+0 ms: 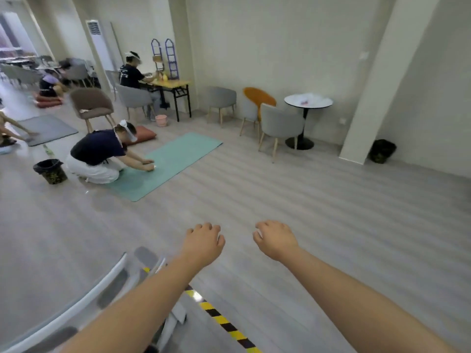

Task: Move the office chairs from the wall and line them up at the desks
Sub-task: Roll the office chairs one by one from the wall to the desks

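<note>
My left hand [204,242] and my right hand [276,239] are stretched out over the bare floor, fingers loosely curled, holding nothing. Below my left forearm shows part of a white-framed office chair [84,301] with grey pads, blurred, at the bottom left. Neither hand touches it. Against the far wall stand a grey chair [221,99], an orange chair [258,98] and another grey chair [280,123] beside a round white table [308,101].
A person kneels on a teal mat [175,159] at the left. A black bin [51,170] sits behind that person, another black bin [382,151] by the pillar. Another person sits at a wooden desk [169,85]. Yellow-black floor tape [221,321] runs below.
</note>
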`<action>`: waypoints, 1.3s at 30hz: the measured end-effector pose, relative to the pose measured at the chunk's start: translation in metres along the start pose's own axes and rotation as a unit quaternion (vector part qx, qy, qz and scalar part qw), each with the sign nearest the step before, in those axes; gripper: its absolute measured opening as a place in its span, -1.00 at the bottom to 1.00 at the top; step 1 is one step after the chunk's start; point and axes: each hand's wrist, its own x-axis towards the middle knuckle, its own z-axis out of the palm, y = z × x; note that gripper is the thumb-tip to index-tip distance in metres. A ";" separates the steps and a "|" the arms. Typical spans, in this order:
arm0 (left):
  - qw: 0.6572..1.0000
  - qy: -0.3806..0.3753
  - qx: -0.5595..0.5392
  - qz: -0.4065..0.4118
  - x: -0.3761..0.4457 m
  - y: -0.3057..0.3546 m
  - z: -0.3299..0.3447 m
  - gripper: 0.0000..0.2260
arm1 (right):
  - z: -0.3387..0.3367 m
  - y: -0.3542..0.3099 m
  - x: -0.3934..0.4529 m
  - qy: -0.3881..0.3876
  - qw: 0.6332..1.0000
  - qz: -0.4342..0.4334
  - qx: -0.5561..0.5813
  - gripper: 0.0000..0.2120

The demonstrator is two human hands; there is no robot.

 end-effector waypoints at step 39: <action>0.844 -0.061 -0.005 0.533 0.276 1.233 0.007 -0.60 | -0.147 1.082 -0.319 0.093 0.843 0.527 0.047 -0.57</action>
